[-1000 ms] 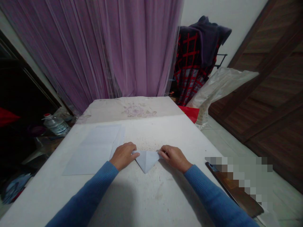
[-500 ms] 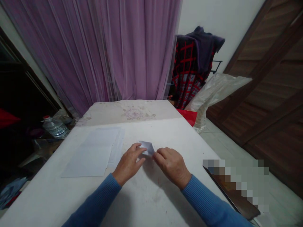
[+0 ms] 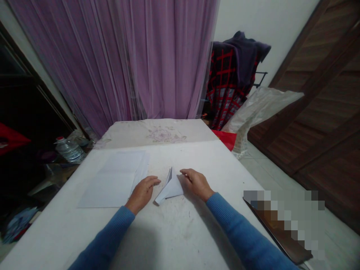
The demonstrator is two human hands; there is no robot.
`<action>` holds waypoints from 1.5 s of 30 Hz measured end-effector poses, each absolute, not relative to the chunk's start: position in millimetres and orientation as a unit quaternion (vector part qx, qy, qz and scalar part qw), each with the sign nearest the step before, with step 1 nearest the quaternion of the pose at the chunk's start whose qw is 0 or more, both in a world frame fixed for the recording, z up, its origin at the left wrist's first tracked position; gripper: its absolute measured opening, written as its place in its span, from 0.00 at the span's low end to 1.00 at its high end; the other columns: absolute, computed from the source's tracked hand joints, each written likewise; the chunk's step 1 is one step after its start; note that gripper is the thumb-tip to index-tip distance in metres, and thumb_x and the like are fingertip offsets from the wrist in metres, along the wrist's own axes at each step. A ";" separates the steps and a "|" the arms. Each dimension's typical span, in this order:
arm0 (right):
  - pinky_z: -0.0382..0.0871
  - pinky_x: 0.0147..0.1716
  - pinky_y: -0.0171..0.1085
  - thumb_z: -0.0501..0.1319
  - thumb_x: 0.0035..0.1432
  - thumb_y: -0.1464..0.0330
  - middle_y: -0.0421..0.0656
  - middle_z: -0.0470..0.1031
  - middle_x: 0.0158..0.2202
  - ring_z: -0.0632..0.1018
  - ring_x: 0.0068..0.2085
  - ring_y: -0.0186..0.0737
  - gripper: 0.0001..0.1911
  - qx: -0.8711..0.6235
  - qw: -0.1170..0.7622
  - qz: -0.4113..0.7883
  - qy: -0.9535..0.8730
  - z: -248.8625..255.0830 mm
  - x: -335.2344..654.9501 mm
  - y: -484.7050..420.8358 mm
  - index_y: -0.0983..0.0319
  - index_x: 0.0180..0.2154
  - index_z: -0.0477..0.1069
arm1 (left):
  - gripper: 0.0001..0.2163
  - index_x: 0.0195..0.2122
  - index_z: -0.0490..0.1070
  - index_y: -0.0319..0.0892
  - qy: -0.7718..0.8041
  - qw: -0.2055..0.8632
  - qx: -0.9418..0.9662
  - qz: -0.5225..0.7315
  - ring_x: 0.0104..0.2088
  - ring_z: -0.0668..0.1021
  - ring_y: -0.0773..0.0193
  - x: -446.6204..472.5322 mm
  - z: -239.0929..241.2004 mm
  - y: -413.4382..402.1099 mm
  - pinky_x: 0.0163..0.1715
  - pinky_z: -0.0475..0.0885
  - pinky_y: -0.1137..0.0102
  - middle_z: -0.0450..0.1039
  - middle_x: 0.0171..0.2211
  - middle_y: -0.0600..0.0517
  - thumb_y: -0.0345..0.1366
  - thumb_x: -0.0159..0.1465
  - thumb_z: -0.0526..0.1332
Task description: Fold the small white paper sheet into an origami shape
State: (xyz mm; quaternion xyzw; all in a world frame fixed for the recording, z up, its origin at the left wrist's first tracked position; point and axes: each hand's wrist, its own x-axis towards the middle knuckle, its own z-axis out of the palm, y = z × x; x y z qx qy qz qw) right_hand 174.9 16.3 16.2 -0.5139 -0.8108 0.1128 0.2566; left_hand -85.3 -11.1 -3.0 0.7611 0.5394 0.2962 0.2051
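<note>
A small folded sheet of pale paper point(image 3: 170, 187) lies on the white table point(image 3: 180, 232), a narrow triangle with one flap standing up. My left hand point(image 3: 143, 191) rests flat just left of it, fingers stretched toward its edge with a small gap between. My right hand point(image 3: 196, 182) lies on the table just right of the paper, fingers extended toward the raised flap, holding nothing. Both arms wear blue sleeves.
A stack of plain paper sheets point(image 3: 115, 178) lies to the left. A floral cloth point(image 3: 159, 132) covers the table's far end. A dark wooden board point(image 3: 277, 228) sits at the right edge. A water bottle point(image 3: 69, 149), red bag point(image 3: 226, 137) and hung clothes point(image 3: 234, 71) surround the table.
The flat, wide triangle has been folded in half into a narrower shape. Both hands pinched it half a second ago and have now let go, drawing apart to either side.
</note>
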 end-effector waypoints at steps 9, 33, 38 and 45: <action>0.70 0.48 0.36 0.55 0.60 0.74 0.47 0.78 0.47 0.79 0.45 0.41 0.17 -0.516 0.242 0.152 -0.807 9.9 163.8 19.7 0.61 0.49 0.74 | 0.17 0.44 0.75 0.44 0.564 0.284 0.739 0.235 0.47 0.77 0.56 -62.5 33.9 -34.7 0.50 0.69 0.64 0.77 0.44 0.48 0.47 0.64 0.54; 0.76 0.34 0.34 0.59 0.60 0.66 0.46 0.79 0.40 0.80 0.38 0.39 0.11 -0.440 0.454 0.138 -0.762 29.6 162.4 -37.3 0.60 0.44 0.73 | 0.06 0.35 0.74 0.43 0.470 0.079 0.845 0.243 0.39 0.75 0.57 -8.8 39.8 -17.4 0.43 0.67 0.63 0.76 0.34 0.48 0.30 0.63 0.57; 0.76 0.35 0.35 0.58 0.60 0.65 0.45 0.81 0.37 0.80 0.36 0.39 0.10 -0.462 0.479 0.152 -0.731 34.0 170.1 -34.5 0.60 0.41 0.76 | 0.06 0.37 0.74 0.44 0.453 0.072 0.855 0.242 0.39 0.75 0.58 4.6 45.3 -14.9 0.44 0.66 0.62 0.76 0.34 0.49 0.34 0.64 0.58; 0.72 0.22 0.34 0.62 0.52 0.50 0.44 0.79 0.29 0.79 0.30 0.41 0.21 -0.517 0.582 0.394 -0.488 32.2 191.6 -12.4 0.61 0.33 0.77 | 0.18 0.54 0.68 0.46 0.516 0.114 0.754 0.390 0.56 0.70 0.55 -17.1 29.5 -11.8 0.57 0.64 0.58 0.70 0.55 0.47 0.39 0.62 0.61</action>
